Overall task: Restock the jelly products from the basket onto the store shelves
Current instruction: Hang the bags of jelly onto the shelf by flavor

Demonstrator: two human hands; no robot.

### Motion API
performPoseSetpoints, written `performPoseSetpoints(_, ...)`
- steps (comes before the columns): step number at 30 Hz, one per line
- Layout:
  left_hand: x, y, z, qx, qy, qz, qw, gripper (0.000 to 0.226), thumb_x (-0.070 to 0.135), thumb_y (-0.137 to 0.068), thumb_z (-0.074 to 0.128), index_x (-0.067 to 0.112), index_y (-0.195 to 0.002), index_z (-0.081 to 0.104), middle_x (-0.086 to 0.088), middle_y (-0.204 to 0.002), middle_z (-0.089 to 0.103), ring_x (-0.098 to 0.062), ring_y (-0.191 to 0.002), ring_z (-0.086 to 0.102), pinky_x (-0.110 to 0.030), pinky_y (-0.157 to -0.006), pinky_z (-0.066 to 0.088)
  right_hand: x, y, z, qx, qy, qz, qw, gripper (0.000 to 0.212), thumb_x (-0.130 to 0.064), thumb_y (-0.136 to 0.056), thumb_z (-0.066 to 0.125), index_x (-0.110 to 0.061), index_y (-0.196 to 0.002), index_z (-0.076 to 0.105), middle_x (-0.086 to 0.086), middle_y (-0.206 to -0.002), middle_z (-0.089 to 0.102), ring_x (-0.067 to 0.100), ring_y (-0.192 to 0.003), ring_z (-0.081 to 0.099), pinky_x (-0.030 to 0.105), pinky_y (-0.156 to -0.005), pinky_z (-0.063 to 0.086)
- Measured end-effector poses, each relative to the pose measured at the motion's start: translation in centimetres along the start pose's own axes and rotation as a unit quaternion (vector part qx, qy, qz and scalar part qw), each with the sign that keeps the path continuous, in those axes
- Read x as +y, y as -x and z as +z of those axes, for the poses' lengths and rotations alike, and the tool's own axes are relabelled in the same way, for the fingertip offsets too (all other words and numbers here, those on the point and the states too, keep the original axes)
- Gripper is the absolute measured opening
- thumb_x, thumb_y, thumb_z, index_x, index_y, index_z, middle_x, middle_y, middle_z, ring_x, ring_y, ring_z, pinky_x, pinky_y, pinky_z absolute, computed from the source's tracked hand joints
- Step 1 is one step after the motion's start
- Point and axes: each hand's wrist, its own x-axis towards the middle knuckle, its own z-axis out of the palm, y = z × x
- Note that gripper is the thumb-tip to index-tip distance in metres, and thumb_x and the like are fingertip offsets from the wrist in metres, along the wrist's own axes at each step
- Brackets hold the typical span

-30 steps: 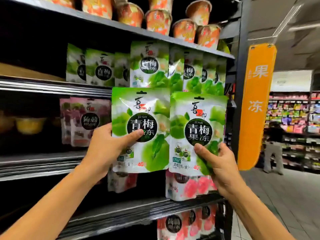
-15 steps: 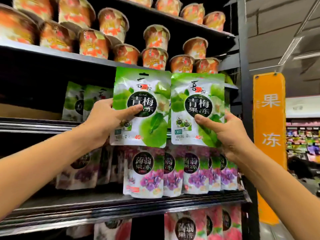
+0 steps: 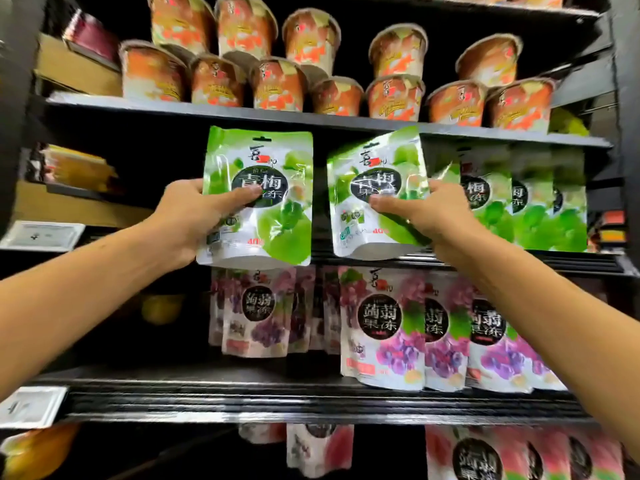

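Each hand holds one green plum jelly pouch up at the middle shelf. My left hand (image 3: 188,220) grips the left green pouch (image 3: 273,161) upright, its base near the shelf edge (image 3: 554,263). My right hand (image 3: 429,216) pinches the right green pouch (image 3: 374,174), thumb across its front, tilted, with its base on the shelf edge beside a row of matching green pouches (image 3: 526,202). The basket is out of view.
Orange jelly cups (image 3: 277,84) fill the shelf above. Purple grape jelly pouches (image 3: 384,327) stand on the shelf below, pink pouches (image 3: 485,455) under those. Cardboard boxes (image 3: 79,71) sit at the left. The middle shelf is dark behind the left pouch. A black upright (image 3: 627,98) borders the right.
Both hands carried the green pouches up and forward to the middle shelf. The right pouch has tilted and now meets the shelf edge; the view has tipped upward.
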Motion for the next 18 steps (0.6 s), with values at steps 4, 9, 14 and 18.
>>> performPoseSetpoints(4,-0.1,-0.4,-1.4,0.009,-0.008,-0.004,1.0,0.036,0.028,-0.066,0.084,0.006,-0.092,0.072,0.001,-0.075,0.076,-0.008,-0.058,0.07,-0.018,-0.049,0.052,-0.5,-1.8,3.7,-0.002,-0.022,0.032,0.999,0.043,-0.022,-0.056,0.095,-0.014,-0.085,0.065,0.006,-0.088,0.074,0.02,-0.073,0.073,0.033,-0.066,0.061)
performPoseSetpoints(9,-0.3,-0.1,-1.8,0.003,-0.017,-0.002,1.0,0.042,0.027,-0.07,0.083,0.002,-0.101,0.071,-0.009,-0.096,0.075,-0.02,-0.082,0.072,-0.033,-0.076,0.057,-0.4,-3.3,7.2,0.034,-0.034,0.028,0.998,0.051,-0.027,-0.053,0.096,-0.011,-0.092,0.068,0.007,-0.094,0.073,0.029,-0.086,0.071,0.045,-0.082,0.059)
performPoseSetpoints(14,-0.3,0.5,-1.8,0.011,-0.015,-0.002,1.0,0.036,0.026,-0.074,0.083,0.005,-0.1,0.071,-0.008,-0.099,0.075,-0.021,-0.092,0.072,-0.036,-0.084,0.058,-0.2,-3.1,9.8,0.057,0.018,0.015,0.998,0.069,-0.033,-0.061,0.093,-0.012,-0.117,0.058,0.006,-0.108,0.068,0.028,-0.099,0.065,0.046,-0.09,0.055)
performPoseSetpoints(18,-0.4,0.8,-2.1,0.016,-0.011,-0.008,1.0,0.039,0.028,-0.073,0.083,0.005,-0.102,0.071,-0.008,-0.1,0.075,-0.024,-0.096,0.071,-0.046,-0.095,0.054,0.3,-2.0,10.7,0.056,0.062,-0.013,0.996,0.091,-0.037,-0.068,0.087,-0.013,-0.143,0.04,0.009,-0.139,0.054,0.027,-0.12,0.054,0.046,-0.103,0.047)
